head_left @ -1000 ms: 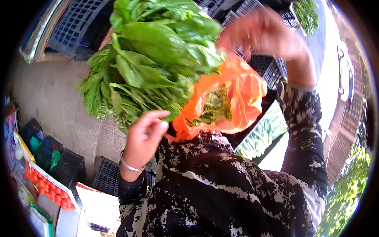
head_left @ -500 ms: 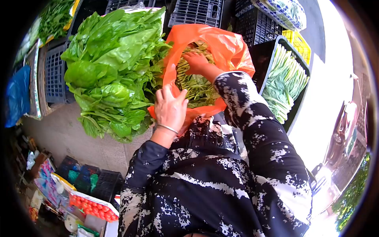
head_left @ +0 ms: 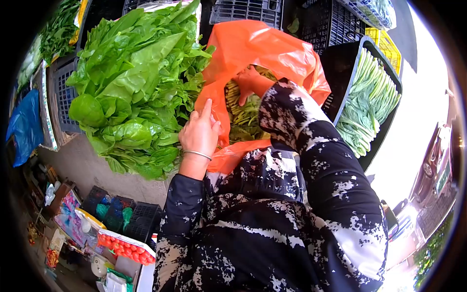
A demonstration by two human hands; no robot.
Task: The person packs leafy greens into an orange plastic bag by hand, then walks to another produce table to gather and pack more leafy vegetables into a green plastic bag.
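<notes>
An orange plastic bag (head_left: 262, 41) lies with its mouth facing me, and leafy greens with thin stems (head_left: 245, 114) fill its inside. My right hand (head_left: 250, 82) reaches into the bag over these greens, thumb and fingers apart; some fingertips are hidden by the plastic. On the bag's left edge is my left hand (head_left: 200, 136), its index finger pointing up and its thumb against the plastic, the other fingers curled at the rim. Left of the bag rises a large heap of broad green leaves (head_left: 136, 92), close beside my left hand.
At right stands a black crate (head_left: 357, 95) of long-stemmed greens (head_left: 369, 102), with a yellow crate (head_left: 384, 48) behind. More black crates (head_left: 248, 12) are at the back. A blue bag (head_left: 26, 129) hangs at left; red tomatoes (head_left: 126, 249) sit lower left.
My right hand has pushed deeper into the bag, its thumb now pointing down. My left hand has slid a little left and down along the rim. The view has shifted slightly.
</notes>
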